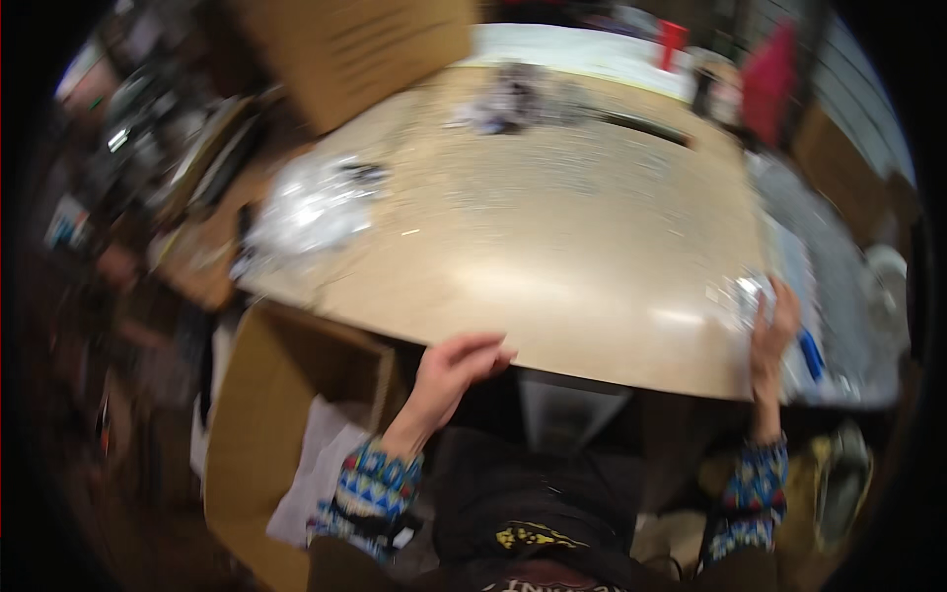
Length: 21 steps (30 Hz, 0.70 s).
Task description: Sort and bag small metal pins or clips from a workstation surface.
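Observation:
My left hand (454, 377) hovers at the table's front edge, its fingers loosely stretched to the right with nothing in them. At the right end of the table (552, 247), my right hand (774, 331) has its thumb and fingers closed on a small shiny clear plastic packet (750, 292). Motion blur hides what the packet contains. Close to the right wrist lies a blue pen-like object (811, 353).
A pile of clear plastic bags (314, 209) lies at the table's left. Below it stands an open cardboard box (247, 424) with pale paper inside. Farther back are a large carton (365, 54), a dark bar (643, 128) and a small blurred heap (511, 99). Bubble wrap (834, 266) lies right.

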{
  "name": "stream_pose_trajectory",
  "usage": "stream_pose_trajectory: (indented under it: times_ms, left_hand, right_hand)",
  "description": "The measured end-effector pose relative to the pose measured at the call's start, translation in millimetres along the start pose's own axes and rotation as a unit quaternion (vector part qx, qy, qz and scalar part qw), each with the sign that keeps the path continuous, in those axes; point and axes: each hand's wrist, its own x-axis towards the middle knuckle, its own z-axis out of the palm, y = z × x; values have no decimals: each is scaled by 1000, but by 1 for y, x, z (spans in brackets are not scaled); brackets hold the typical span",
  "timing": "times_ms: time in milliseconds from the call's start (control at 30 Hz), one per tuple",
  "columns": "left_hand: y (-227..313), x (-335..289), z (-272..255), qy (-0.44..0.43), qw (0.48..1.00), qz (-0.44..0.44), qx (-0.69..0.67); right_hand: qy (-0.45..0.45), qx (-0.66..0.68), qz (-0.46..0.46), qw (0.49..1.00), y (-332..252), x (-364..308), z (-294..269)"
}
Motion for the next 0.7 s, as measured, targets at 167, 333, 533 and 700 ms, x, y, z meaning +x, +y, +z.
stream_pose_trajectory:
  times_ms: [167, 333, 533, 700]
  left_hand:
    - [72, 60, -110, 275, 653, 228, 668]
    - [51, 77, -170, 330, 542, 189, 749]
    - [25, 14, -65, -32, 657, 295, 693]
    - [5, 3, -30, -99, 722, 412, 547]
  right_hand:
    - [-97, 89, -90, 987, -80, -13, 0]
    - [-131, 161, -185, 961, -141, -22, 6]
    - [-163, 307, -283, 894, -215, -31, 4]
    - [-222, 330, -370, 839, -257, -27, -5]
